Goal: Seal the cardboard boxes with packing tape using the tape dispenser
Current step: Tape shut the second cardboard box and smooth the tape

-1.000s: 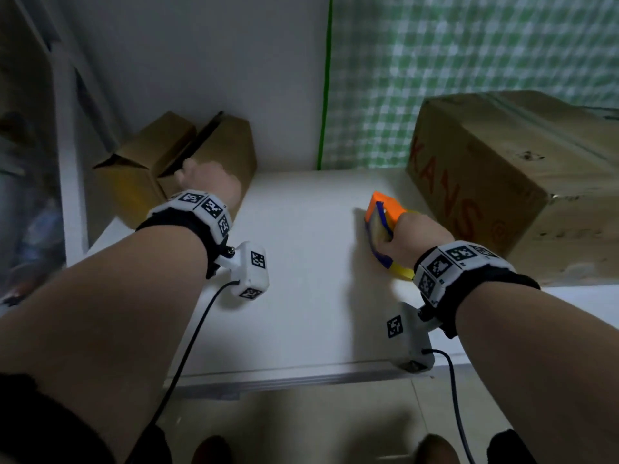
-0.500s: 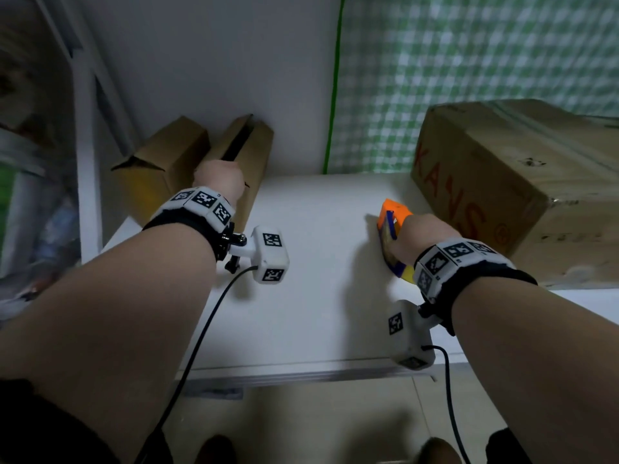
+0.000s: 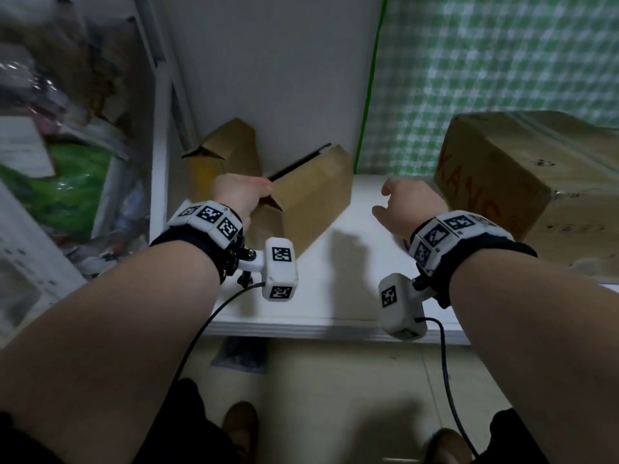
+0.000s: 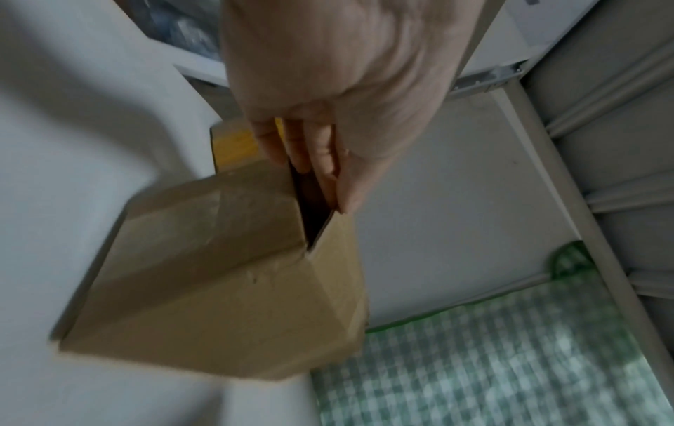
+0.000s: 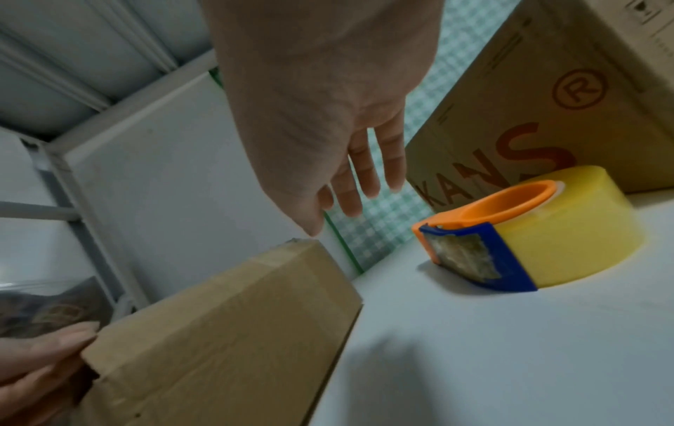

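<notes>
My left hand (image 3: 259,192) grips the top flap of a small brown cardboard box (image 3: 315,195) at the table's back left. In the left wrist view its fingers (image 4: 310,155) reach into the open slit of the box (image 4: 218,288) while the thumb lies outside. My right hand (image 3: 390,200) hovers open above the table, holding nothing. The orange and blue tape dispenser (image 5: 485,230) with its yellow tape roll lies flat on the table, just right of that hand (image 5: 350,199). The head view does not show the dispenser.
A second small box (image 3: 224,152) with raised flaps stands behind the first, against the wall. A large "KANS" carton (image 3: 522,182) fills the right of the white table (image 3: 335,289). A cluttered shelf frame (image 3: 157,128) borders the left.
My right hand let go of the tape dispenser and lifted up and left, now open. My left hand took hold of the small box's flap, and the box stands tilted nearer to me.
</notes>
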The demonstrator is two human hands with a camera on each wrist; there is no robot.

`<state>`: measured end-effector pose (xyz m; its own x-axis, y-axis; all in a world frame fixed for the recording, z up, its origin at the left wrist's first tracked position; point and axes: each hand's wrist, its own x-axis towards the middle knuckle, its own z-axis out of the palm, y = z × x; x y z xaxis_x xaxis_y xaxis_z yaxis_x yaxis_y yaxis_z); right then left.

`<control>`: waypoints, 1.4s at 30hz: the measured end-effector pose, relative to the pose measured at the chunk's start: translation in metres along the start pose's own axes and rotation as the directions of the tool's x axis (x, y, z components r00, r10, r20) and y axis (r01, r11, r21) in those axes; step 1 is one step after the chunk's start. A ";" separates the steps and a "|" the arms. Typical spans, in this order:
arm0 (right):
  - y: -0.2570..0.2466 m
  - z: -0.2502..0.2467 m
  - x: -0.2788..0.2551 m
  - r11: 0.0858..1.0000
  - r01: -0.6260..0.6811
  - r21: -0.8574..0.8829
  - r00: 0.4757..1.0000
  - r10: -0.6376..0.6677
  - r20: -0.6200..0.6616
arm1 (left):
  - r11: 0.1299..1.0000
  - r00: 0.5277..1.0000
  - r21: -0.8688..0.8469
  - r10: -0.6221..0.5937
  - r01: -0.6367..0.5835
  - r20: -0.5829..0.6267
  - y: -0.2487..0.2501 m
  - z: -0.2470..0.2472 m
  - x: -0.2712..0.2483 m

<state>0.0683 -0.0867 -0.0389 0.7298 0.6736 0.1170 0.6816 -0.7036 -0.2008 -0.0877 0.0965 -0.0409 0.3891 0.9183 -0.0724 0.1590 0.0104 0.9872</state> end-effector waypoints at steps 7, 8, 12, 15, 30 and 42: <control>-0.030 -0.007 -0.020 0.986 0.164 0.011 0.985 -0.163 -0.061 | 0.987 0.963 0.147 -0.094 0.058 0.251 -0.001 -0.043 -0.014; -0.033 -0.008 -0.022 0.982 0.187 -0.002 0.981 -0.187 -0.050 | 0.982 0.948 0.177 -0.117 0.066 0.296 0.001 -0.048 -0.016; -0.036 -0.008 -0.026 0.957 0.250 -0.146 0.963 -0.231 0.136 | 0.983 0.878 0.171 -0.138 0.065 0.458 0.006 -0.054 -0.023; -0.035 -0.003 -0.030 0.946 0.257 -0.197 0.934 -0.191 0.302 | 0.959 0.877 0.283 -0.118 -0.021 0.465 0.006 -0.047 -0.029; 0.006 0.005 -0.036 0.973 0.205 0.107 0.969 -0.217 0.118 | 0.108 0.715 0.725 -0.119 -0.681 0.689 0.004 0.047 -0.054; 0.048 0.024 -0.010 0.804 -0.267 0.531 0.953 0.137 0.270 | 0.134 0.714 0.724 -0.119 -0.677 0.690 0.004 0.066 -0.050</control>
<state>0.0925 -0.1219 -0.0731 0.7748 0.6063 -0.1791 0.3252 -0.6252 -0.7095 -0.0471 0.0244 -0.0426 0.8848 0.3817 -0.2672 0.4147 -0.9066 0.0782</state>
